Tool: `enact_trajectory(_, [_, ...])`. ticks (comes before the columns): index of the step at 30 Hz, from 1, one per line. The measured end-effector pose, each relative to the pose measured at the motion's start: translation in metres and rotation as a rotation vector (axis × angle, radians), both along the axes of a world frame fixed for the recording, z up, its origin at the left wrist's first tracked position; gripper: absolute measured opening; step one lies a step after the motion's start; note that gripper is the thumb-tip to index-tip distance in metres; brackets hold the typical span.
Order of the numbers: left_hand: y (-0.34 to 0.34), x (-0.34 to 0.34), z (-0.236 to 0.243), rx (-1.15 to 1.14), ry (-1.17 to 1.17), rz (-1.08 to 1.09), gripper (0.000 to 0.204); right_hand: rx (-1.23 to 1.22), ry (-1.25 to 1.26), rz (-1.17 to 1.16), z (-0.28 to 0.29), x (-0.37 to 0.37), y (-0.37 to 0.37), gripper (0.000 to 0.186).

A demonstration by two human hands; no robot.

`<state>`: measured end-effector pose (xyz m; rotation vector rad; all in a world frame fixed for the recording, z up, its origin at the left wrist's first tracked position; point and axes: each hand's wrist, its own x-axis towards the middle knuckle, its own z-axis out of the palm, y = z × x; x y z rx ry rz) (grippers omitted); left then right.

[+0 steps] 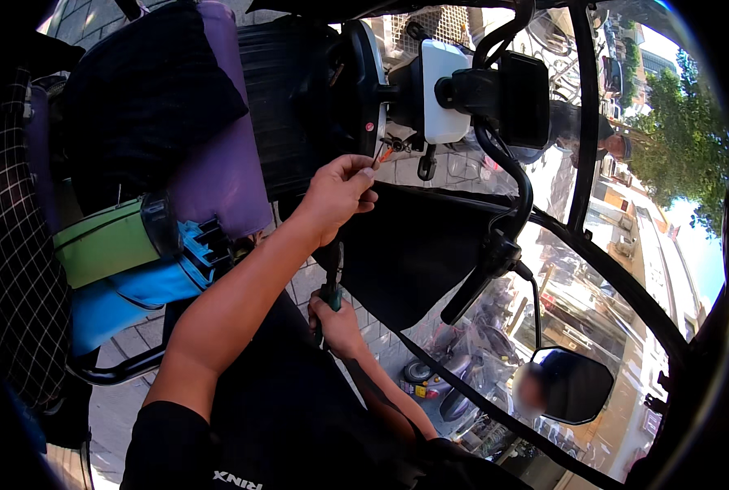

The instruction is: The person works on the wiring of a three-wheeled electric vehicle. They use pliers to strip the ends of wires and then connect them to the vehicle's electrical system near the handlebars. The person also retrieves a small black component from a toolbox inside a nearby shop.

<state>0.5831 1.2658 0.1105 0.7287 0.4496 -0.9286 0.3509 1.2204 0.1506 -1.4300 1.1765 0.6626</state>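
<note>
My left hand (pixel 344 192) reaches up to the middle of the vehicle's front. Its thumb and fingers pinch a thin wire, beside which an orange-red wire (pixel 386 153) hangs out below the black and white front housing (pixel 444 91). Lower down, my right hand (pixel 337 325) is wrapped round the green handle of a pair of pliers (pixel 335 282). The dark head of the pliers points upward, apart from the wires. Exactly where the pinched wire ends is too small to tell.
The black handlebar (pixel 471 290) and a mirror (pixel 573 384) stand to the right, under a clear cover with a black frame (pixel 581 122). A purple seat (pixel 222 184), a green box-shaped case (pixel 107 243) and a blue bag (pixel 120 306) lie to the left. Parked scooters (pixel 454 371) stand beyond.
</note>
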Motion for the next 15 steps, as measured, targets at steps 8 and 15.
enact_trajectory(8, [-0.057, 0.027, -0.033, 0.061, -0.088, -0.145, 0.018, -0.006, 0.099, -0.187, -0.006, 0.008, 0.009, 0.010])
enact_trajectory(15, [-0.146, -0.001, -0.031, 0.030, -0.063, -0.225, 0.025, 0.019, 0.241, -0.334, -0.013, -0.036, 0.004, 0.010])
